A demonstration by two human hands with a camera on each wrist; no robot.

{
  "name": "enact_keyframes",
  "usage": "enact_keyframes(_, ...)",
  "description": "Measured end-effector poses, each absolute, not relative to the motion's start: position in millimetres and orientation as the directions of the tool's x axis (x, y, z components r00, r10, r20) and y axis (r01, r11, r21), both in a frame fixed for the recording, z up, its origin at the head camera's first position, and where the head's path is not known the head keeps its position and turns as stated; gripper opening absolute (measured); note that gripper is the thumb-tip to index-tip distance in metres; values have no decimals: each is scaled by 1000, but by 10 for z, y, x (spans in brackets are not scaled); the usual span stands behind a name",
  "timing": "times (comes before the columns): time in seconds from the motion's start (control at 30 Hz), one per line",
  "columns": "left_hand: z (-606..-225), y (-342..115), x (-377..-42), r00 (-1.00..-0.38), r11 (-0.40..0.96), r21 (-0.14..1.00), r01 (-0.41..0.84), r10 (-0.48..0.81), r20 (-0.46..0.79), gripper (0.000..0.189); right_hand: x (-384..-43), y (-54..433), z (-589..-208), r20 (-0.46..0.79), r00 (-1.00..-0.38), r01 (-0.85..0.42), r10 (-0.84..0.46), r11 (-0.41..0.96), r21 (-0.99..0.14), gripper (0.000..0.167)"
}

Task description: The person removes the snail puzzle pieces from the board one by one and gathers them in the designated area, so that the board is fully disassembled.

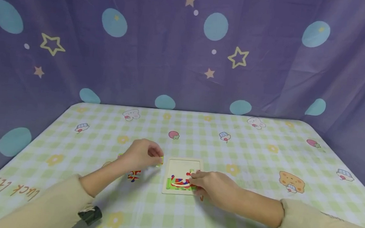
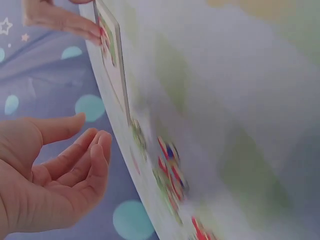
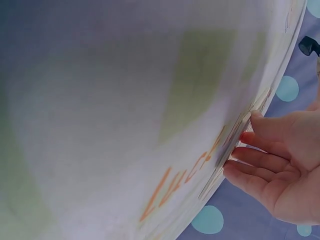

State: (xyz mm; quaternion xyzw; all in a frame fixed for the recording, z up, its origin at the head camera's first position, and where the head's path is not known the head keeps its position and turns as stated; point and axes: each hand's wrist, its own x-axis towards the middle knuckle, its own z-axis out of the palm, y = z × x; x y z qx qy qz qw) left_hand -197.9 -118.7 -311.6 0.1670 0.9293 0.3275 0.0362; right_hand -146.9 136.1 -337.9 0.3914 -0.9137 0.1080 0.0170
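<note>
A pale jigsaw tray [image 1: 183, 163] lies on the table, its near part filled with red, blue and green puzzle pieces [image 1: 181, 183]. Over the tray's right side, my right hand [image 1: 219, 189] rests its fingertips on the pieces; they hide what lies beneath. The right wrist view has the thumb [image 3: 270, 127] at the tray's edge. My left hand [image 1: 143, 154] hovers left of the tray, thumb and fingers apart with nothing between them. Below it on the cloth are loose puzzle pieces [image 2: 172, 172], one [image 1: 134, 175] red and blue, another [image 1: 160, 161] greenish beside the tray.
A green-and-white checked tablecloth [image 1: 241, 224] with printed flowers, cupcakes and animals covers the table. Behind it hangs a purple curtain [image 1: 165, 54] with stars and blue dots.
</note>
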Motion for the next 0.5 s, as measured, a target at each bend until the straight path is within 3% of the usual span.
enact_keyframes(0.2, -3178, -918, -2003, -924, 704, 638, 311, 382, 29, 14, -1483, 1395, -3353, 102, -698, -711, -709, 669, -217, 33)
enact_keyframes(0.5, -3282, -658, -1995, -897, 681, 657, 324, 441, -14, 6, -1508, 1468, -3334, 102, -697, -708, -710, 658, -257, 29)
